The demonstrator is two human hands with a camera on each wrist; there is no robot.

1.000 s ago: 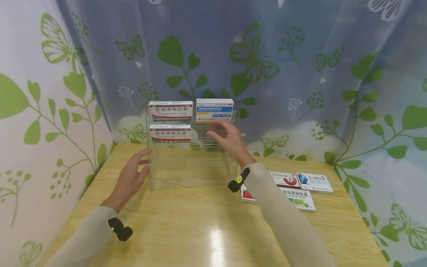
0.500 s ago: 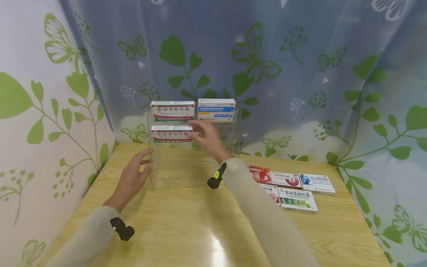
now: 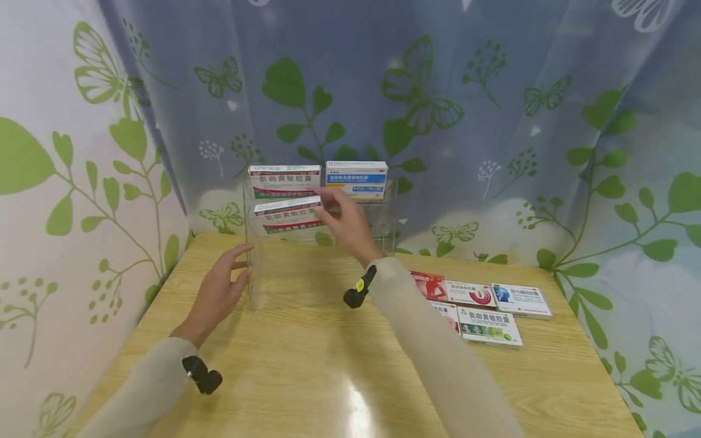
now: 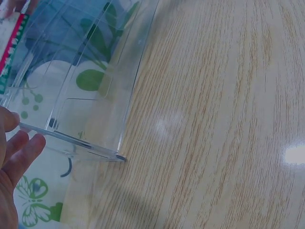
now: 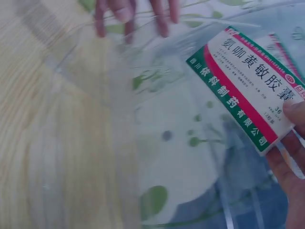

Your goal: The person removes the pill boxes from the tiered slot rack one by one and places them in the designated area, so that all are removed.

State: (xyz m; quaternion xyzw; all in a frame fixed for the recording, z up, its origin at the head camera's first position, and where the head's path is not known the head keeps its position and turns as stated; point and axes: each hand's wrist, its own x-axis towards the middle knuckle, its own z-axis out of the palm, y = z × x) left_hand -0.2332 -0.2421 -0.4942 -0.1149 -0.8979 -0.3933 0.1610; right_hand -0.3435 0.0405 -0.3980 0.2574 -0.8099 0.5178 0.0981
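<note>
My right hand (image 3: 348, 224) pinches the right end of a white medicine box (image 3: 290, 215) with a red and green band, thumb on its printed front. The box is tilted, its right end higher, in front of the lower tier of a clear acrylic display stand (image 3: 306, 267). My left hand (image 3: 221, 291) rests its extended fingertips against the stand's left side panel (image 4: 71, 138). On the upper tier stand a matching red-and-green box (image 3: 286, 182) and a blue-and-white medicine box (image 3: 356, 181), just behind my right fingers.
Several flat medicine boxes lie on the wooden table (image 3: 296, 365) at the right, among them a red one (image 3: 429, 286), a blue-and-white one (image 3: 521, 300) and a green-banded one (image 3: 489, 326). A patterned curtain (image 3: 493, 79) hangs right behind the stand.
My right hand has moved left from below the blue-and-white box and taken hold of the lower red-and-green box. That box has lifted and tilted. My left hand stays at the stand.
</note>
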